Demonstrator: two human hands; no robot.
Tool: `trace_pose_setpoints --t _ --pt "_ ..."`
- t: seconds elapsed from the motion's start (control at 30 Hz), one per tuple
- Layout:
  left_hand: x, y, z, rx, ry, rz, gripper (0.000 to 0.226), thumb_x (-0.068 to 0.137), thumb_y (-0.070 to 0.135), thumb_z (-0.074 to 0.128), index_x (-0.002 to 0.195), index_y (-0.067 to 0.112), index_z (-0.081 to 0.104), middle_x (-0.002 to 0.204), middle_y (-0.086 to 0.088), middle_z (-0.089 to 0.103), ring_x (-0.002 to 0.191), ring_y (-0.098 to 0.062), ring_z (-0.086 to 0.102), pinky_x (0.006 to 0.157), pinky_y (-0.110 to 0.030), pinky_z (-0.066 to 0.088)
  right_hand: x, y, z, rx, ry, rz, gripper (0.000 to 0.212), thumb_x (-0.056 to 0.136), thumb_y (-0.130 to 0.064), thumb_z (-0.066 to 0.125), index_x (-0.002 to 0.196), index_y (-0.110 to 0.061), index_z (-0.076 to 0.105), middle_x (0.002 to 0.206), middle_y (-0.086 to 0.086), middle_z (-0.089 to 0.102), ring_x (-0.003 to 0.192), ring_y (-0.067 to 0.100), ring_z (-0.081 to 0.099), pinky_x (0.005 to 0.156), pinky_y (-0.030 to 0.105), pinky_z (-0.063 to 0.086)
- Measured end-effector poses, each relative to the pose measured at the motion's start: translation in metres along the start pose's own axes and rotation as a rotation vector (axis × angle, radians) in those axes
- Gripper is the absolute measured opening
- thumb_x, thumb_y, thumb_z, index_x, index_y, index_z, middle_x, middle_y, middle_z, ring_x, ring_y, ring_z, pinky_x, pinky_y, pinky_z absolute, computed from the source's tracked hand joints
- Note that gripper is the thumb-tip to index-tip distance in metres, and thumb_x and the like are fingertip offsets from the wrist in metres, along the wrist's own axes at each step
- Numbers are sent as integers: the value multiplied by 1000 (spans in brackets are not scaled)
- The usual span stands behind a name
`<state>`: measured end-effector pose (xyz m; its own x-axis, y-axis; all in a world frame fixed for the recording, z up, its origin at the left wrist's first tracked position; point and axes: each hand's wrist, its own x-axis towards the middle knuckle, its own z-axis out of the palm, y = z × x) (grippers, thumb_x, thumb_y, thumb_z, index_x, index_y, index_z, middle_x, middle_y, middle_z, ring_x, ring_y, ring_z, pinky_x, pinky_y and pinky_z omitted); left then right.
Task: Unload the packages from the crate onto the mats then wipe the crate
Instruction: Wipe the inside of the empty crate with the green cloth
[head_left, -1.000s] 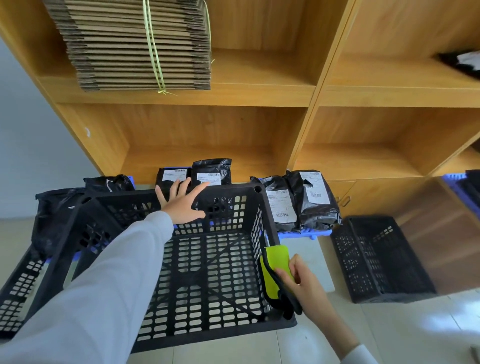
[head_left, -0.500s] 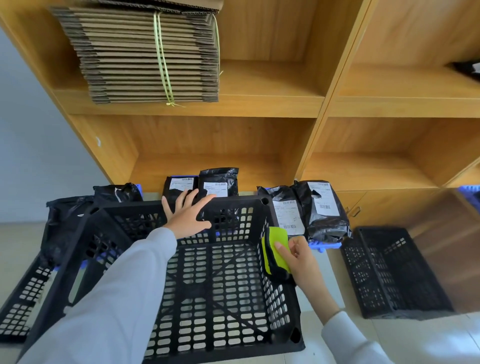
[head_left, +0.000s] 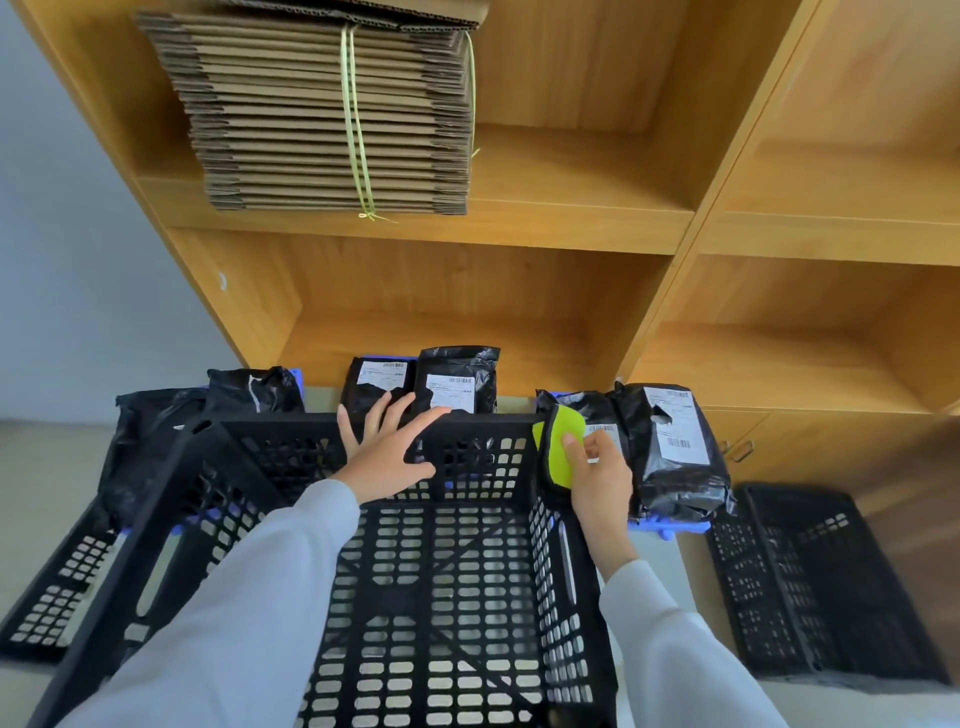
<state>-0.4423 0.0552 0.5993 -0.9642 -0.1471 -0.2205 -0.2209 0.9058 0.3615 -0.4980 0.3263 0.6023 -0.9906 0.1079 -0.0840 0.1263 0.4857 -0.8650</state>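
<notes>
The black slotted crate (head_left: 447, 587) stands empty on the pale floor (head_left: 41, 467), the left hand (head_left: 387, 457) spread flat on its far rim while the right hand (head_left: 597, 480) presses a green-and-black cloth (head_left: 558, 457) against its right wall. Black labelled packages (head_left: 670, 447) lie beyond it on blue mats (head_left: 670, 527) before wooden shelves (head_left: 571, 228), with another crate (head_left: 821, 587) just to the right.

Package labels (head_left: 449, 391) too small, unreadable.
</notes>
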Motion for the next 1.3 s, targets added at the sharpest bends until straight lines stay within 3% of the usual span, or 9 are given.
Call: trace_pose_setpoints --t 0.1,0.27,0.53,0.73,0.83,0.97,1.13,1.2,1.3 --pt "0 0 0 4 0 4 82 89 44 61 144 73 6 169 15 -5 154 -13 -20 110 -65 -29 9 -1 3 -78 45 -56 36 101 -39 57 89 -5 54 87 9 61 79 30 55 58 33 33" --pt "-1 1 -1 -3 -2 6 82 90 41 61 144 73 8 169 14 -3 154 -13 -20 110 -65 -29 30 0 0 -174 6 -201 34 100 -37 60 81 -10 53 84 8 60 69 22 50 56 32 36" --pt "0 1 3 16 17 3 85 89 39 61 141 76 4 169 15 -6 154 -12 -22 110 -66 -27 85 -9 -16 -179 -395 -412 23 89 -27 76 85 -6 67 84 7 66 80 22 60 75 30 48" --pt "0 1 4 29 17 7 87 89 39 62 142 74 3 169 13 -7 154 -14 -23 110 -67 -26 101 -29 -4 -318 -633 -544 26 81 -44 73 86 -18 70 90 -2 68 82 21 65 79 36 52" --pt "1 -1 5 33 32 11 88 87 41 63 147 69 4 169 13 -9 153 -14 -25 109 -66 -29 94 -36 6 -370 -633 -530 25 85 -39 76 91 -15 70 94 2 71 88 24 66 86 40 53" --pt "3 -2 3 -17 10 2 91 88 44 62 155 57 3 169 17 -8 152 -11 -27 109 -62 -32 80 -33 12 -438 -553 -541 22 91 -37 72 96 -16 68 94 5 73 78 28 66 81 45 55" --pt "-3 -6 -12 -87 -38 11 86 94 38 57 160 46 2 170 14 -1 155 -10 -17 117 -58 -24 57 -33 17 -502 -428 -530 39 99 -31 64 133 -14 66 125 7 71 112 27 66 94 31 45" --pt "-9 -20 -24 -124 -23 42 81 98 30 57 161 42 8 171 6 4 157 -15 -10 124 -52 -13 52 -33 20 -657 -385 -570 39 101 -30 59 138 -19 61 126 4 70 120 26 63 116 45 31" --pt "-23 -57 -44 -162 73 35 72 100 19 56 161 34 22 170 -1 12 158 -21 -4 126 -51 2 47 -36 22 -903 -344 -593 44 101 -28 57 145 -23 54 129 -2 68 122 20 62 122 63 13"
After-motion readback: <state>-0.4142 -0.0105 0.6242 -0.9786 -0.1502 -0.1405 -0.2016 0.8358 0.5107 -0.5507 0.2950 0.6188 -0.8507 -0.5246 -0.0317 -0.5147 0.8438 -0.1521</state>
